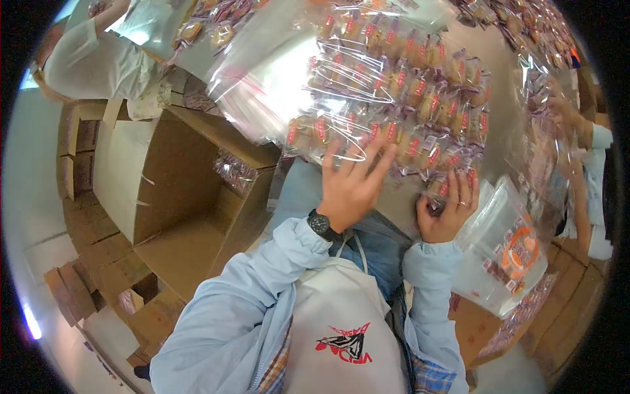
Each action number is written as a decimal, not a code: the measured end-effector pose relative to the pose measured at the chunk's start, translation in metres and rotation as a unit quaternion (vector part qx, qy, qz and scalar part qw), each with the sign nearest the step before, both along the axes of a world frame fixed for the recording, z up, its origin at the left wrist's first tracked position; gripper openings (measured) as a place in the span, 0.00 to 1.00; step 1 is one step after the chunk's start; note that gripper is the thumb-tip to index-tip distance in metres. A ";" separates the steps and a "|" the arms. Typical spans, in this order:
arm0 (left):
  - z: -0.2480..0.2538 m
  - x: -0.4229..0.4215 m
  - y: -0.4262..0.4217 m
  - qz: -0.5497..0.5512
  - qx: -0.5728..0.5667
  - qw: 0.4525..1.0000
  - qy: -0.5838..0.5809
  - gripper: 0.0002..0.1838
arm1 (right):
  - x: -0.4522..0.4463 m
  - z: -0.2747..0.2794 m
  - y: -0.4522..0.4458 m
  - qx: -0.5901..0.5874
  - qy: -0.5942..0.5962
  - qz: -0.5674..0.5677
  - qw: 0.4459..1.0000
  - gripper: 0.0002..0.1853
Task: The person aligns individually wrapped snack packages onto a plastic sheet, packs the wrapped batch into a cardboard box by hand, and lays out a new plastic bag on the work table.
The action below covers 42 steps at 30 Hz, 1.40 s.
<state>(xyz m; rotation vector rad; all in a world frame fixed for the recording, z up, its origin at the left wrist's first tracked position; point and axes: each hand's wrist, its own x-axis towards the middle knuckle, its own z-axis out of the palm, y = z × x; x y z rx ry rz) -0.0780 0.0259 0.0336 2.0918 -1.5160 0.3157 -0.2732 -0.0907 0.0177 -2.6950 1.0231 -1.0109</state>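
A large clear plastic bag [394,85] lies on the table, with rows of small wrapped snacks with red labels inside. My left hand [354,180] rests on its near edge, fingers spread over the film and the front row. To the right, my right hand [449,207] touches the bag's near right corner, thumb and fingers bent around a single wrapped snack [438,189]. Shiny film hides part of the snacks. Flat clear bags with an orange print [508,253] lie beside my right wrist.
An open cardboard box [177,171] stands at the left, with wrapped snacks inside. Snack piles [220,33] lie at the table's far side. A co-worker in white [98,62] is at the upper left; another person's arm [571,111] reaches in from the right. More cartons [69,292] stand on the floor.
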 end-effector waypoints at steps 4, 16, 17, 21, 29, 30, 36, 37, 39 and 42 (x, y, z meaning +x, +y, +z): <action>0.010 0.004 -0.002 -0.020 0.011 1.000 -0.001 0.28 | -0.001 -0.002 0.001 0.000 0.008 -0.004 1.000 0.39; 0.020 0.014 -0.011 -0.032 0.051 0.998 -0.021 0.22 | -0.005 0.019 0.001 0.011 0.043 0.014 0.999 0.40; 0.020 0.013 -0.011 -0.031 0.051 0.998 -0.016 0.22 | -0.007 0.032 0.003 0.030 0.059 0.017 0.998 0.39; 0.023 0.009 -0.010 -0.054 0.031 0.998 0.017 0.22 | -0.018 0.048 -0.002 0.079 0.093 0.052 0.991 0.41; 0.024 -0.049 -0.015 -0.108 0.078 0.990 -0.041 0.29 | -0.019 0.035 -0.005 0.062 0.043 0.047 0.996 0.43; 0.017 -0.050 -0.021 -0.176 0.078 0.981 0.037 0.29 | -0.018 0.038 -0.004 0.069 0.045 0.042 0.996 0.43; 0.027 -0.041 -0.065 -0.150 0.016 0.987 -0.048 0.22 | -0.023 0.031 -0.015 0.014 0.114 0.036 0.993 0.39; 0.023 -0.039 -0.067 -0.154 0.000 0.987 -0.048 0.20 | -0.023 0.029 -0.014 0.001 0.121 0.028 0.992 0.38; 0.020 -0.031 -0.070 -0.172 0.015 0.984 -0.050 0.18 | -0.019 0.026 -0.012 -0.028 0.134 0.012 0.991 0.36; 0.017 -0.028 -0.068 -0.181 0.007 0.982 -0.055 0.15 | -0.015 0.022 -0.009 -0.041 0.103 -0.010 0.994 0.33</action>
